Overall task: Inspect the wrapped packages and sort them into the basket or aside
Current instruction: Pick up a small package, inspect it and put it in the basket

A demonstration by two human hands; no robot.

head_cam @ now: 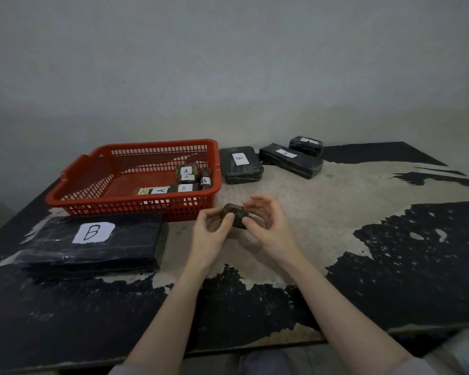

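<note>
Just in front of the red basket, left hand and right hand pinch a small dark wrapped package between thumbs and fingertips above the table. Its long axis runs left-right, slightly tilted. Big package labelled B lies left.

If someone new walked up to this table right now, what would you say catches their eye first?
Probably the red basket at the back left of the table, with several small packages labelled A and B gathered in its right corner. Next, the left hand and right hand at the centre, together gripping a small dark wrapped package. The big black package labelled B at the front left also stands out.
</note>
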